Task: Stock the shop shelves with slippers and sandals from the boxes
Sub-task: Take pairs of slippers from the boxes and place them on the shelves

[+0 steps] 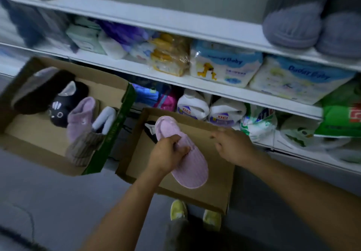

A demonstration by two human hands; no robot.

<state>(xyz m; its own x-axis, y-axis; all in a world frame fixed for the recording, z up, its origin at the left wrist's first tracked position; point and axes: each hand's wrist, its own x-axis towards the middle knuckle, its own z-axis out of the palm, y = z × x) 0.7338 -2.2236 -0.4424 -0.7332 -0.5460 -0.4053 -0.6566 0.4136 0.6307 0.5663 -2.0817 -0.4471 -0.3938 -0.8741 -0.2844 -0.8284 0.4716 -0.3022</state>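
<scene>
Left hand (169, 154) grip clamps the pink slipper (180, 153) (mid-body); right hand (233, 145) seemingly loose, holding nothing.

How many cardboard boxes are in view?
2. The left box sits on the floor, holding several slippers. The right box lies below the hands, with the left hand gripping a pink slipper over it. Others may be out of view.

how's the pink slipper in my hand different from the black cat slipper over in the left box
The pink slipper is plain ribbed fabric; the black cat slipper has a face and pale ears. The pink one is held in the left hand over the near box; the cat one lies in the left box among other slippers. Both are soft closed-toe house slippers.
</scene>
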